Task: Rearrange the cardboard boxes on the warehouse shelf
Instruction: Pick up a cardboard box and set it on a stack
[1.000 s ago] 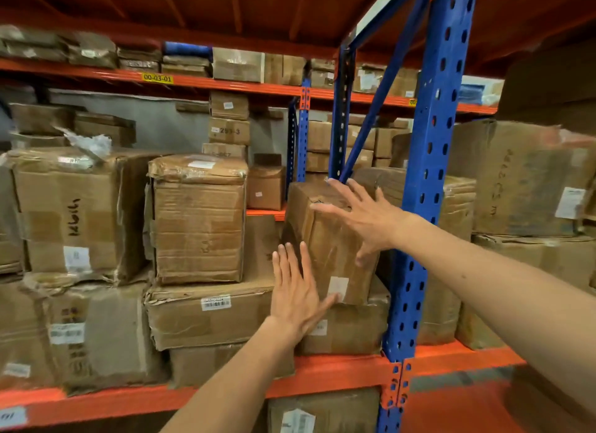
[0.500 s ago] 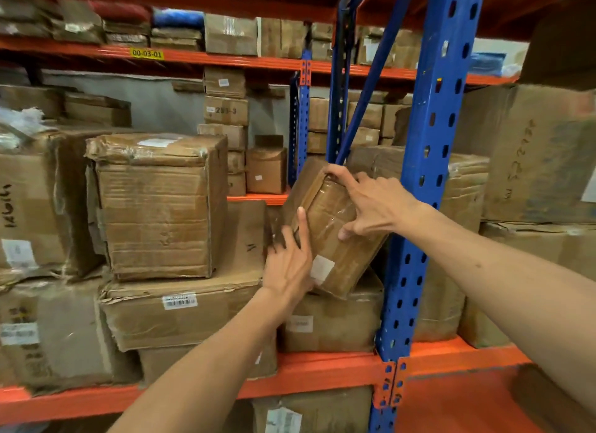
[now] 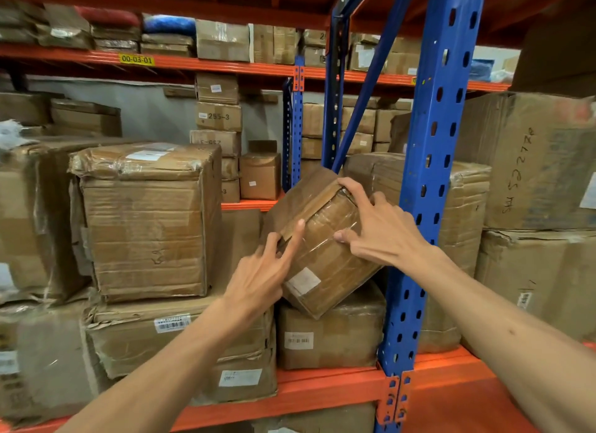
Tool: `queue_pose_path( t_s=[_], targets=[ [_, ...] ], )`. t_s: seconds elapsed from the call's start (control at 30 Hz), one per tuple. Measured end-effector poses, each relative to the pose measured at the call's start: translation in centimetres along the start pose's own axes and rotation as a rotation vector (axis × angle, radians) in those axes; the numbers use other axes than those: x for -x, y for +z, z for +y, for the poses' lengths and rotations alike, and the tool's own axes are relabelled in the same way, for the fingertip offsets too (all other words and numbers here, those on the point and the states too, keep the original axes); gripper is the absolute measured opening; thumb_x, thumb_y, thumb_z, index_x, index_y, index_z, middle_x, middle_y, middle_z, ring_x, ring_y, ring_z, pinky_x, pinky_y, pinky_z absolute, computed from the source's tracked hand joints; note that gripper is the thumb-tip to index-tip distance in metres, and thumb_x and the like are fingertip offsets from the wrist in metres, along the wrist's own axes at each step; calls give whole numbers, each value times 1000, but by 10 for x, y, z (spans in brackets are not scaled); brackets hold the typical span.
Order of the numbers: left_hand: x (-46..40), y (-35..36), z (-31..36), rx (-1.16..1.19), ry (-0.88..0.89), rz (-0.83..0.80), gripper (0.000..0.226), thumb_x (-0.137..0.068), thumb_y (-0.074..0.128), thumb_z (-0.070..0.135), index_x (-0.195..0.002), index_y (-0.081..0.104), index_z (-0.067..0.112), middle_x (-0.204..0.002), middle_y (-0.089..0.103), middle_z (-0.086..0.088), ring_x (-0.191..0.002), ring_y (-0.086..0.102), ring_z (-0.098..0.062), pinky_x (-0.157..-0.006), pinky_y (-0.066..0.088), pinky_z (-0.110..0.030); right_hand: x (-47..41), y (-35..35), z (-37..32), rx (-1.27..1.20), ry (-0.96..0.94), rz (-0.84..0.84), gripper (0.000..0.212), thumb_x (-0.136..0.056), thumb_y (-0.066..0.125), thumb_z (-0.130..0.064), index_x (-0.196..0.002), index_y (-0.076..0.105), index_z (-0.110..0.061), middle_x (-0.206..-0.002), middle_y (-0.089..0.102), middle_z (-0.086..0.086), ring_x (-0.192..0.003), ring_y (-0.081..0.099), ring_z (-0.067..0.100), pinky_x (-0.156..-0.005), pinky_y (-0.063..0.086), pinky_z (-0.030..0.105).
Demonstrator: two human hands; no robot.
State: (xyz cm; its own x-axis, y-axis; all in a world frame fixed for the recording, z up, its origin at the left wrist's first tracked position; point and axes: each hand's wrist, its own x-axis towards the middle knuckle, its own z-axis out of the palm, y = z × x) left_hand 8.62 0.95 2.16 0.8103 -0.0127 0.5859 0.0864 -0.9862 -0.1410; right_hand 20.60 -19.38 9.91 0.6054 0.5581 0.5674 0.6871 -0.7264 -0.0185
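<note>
In the head view, a small taped cardboard box (image 3: 319, 239) is seen tilted, its lower corner resting on the labelled box (image 3: 332, 332) beneath both hands, just left of the blue upright (image 3: 429, 181). The right hand (image 3: 377, 229) is curled over the tilted box's upper right edge, with the fingers hooked on top and the thumb pressed against the front face. The left hand (image 3: 261, 278) is laid against the box's lower left side, with two fingers spread upward on the tape and the rest folded. All boxes are sealed, so no contents can be told. To the left of the left hand, a large wrapped box (image 3: 145, 220) is stacked on a crushed flat box (image 3: 174, 336). Everything is carried by the orange shelf beam (image 3: 322, 387) below the wrists. Beyond the right hand, past the upright, further large boxes (image 3: 532, 162) are stacked.
</note>
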Motion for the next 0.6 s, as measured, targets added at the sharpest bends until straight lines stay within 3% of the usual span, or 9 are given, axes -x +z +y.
queue_pose_path(
  t_s=[0.07, 0.13, 0.2, 0.27, 0.3, 0.33, 0.4, 0.47, 0.6],
  targets=[
    [9, -4, -2, -3, 78, 88, 130, -73, 72, -8, -162, -15, 25, -128, 53, -20, -84, 68, -36, -47, 49, -38, 16, 3, 1, -81, 22, 11, 88, -90, 59, -63, -153, -1, -48, -123, 53, 25, -77, 62, 39, -64, 42, 39],
    [11, -8, -8, -46, 153, 133, 125, -58, 79, -14, -159, 12, 14, -119, 62, -23, -77, 69, -38, -38, 48, -36, 32, 8, 0, -170, 65, 44, 87, -90, 59, -62, -152, -1, -51, -118, 53, 23, -71, 59, 35, -64, 41, 40],
    [8, -8, -18, -96, 212, 129, 120, -56, 85, -11, -159, 27, 8, -121, 64, -23, -80, 70, -38, -39, 51, -37, 41, 15, 0, -209, 125, 71, 85, -91, 58, -61, -151, -2, -54, -116, 52, 20, -69, 59, 36, -65, 42, 41],
    [4, -4, -29, -25, 218, 93, 114, -63, 89, -3, -160, 31, 5, -134, 60, -22, -95, 69, -40, -52, 59, -43, 42, 20, -3, -196, 168, 85, 83, -93, 56, -61, -151, -3, -54, -115, 51, 21, -69, 57, 37, -65, 42, 42],
    [2, 0, -34, 67, 195, 54, 111, -71, 87, 2, -162, 24, 9, -145, 53, -21, -110, 65, -41, -66, 63, -47, 40, 22, -4, -185, 183, 88, 83, -93, 56, -61, -152, -3, -53, -114, 50, 21, -67, 54, 35, -64, 40, 42],
    [-1, 2, -40, 180, 156, 4, 109, -80, 82, 8, -164, 14, 17, -158, 41, -17, -127, 56, -40, -86, 61, -50, 37, 23, -5, -170, 196, 91, 83, -94, 55, -61, -153, -3, -51, -113, 50, 21, -64, 50, 33, -62, 38, 41],
    [-8, 3, -54, 392, 72, -116, 102, -92, 71, 14, -164, 2, 36, -171, 18, -7, -147, 37, -37, -115, 42, -50, 32, 26, -7, -135, 217, 91, 85, -95, 53, -62, -154, -7, -47, -111, 50, 21, -61, 44, 28, -58, 34, 39],
    [-11, 1, -55, 459, 59, -137, 96, -95, 68, 10, -162, 8, 42, -171, 19, -4, -151, 32, -34, -122, 32, -50, 36, 29, -6, -144, 253, 70, 87, -96, 51, -62, -155, -10, -44, -114, 51, 24, -63, 44, 28, -60, 35, 39],
    [-9, -6, -30, 431, 251, 29, 70, -86, 67, -11, -150, 54, 16, -154, 50, -13, -135, 55, -36, -109, 49, -46, 84, 54, -1, -229, 437, 31, 91, -98, 48, -61, -158, -14, -33, -104, 60, 22, -73, 57, 34, -64, 43, 40]
  ],
)
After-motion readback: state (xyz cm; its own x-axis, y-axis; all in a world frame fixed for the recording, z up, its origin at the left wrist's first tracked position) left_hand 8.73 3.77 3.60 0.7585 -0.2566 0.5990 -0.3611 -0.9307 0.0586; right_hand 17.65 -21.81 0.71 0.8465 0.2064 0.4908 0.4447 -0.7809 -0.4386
